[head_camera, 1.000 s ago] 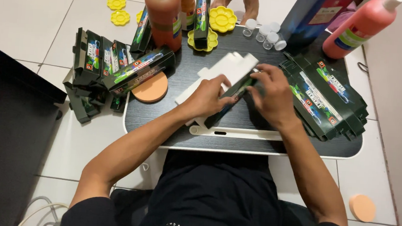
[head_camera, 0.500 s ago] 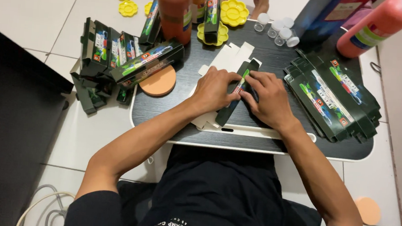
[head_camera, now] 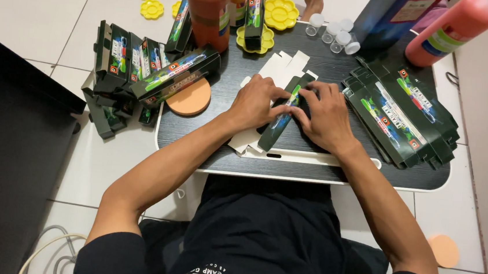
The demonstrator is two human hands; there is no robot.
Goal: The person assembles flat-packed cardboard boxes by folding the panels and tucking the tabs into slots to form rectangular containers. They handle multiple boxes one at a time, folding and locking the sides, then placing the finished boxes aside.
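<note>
On a small dark lap table (head_camera: 311, 168) lies a flat cardboard box blank (head_camera: 287, 71), white inside with a dark printed outside. My left hand (head_camera: 258, 103) presses on its left part. My right hand (head_camera: 324, 114) presses on its right part. Between the two hands a narrow dark panel of the blank (head_camera: 276, 128) is folded up. Both hands grip the blank with bent fingers.
A stack of flat dark box blanks (head_camera: 402, 114) lies at the table's right. Folded dark boxes (head_camera: 145, 68) pile up at the left beside an orange round sponge (head_camera: 189, 99). Paint bottles (head_camera: 208, 6), yellow palettes (head_camera: 280, 12) and small clear jars (head_camera: 333, 33) stand at the back. Another person's feet show at the top.
The view has shifted slightly. My hands stay on the blank and have drawn closer together along the folded panel.
</note>
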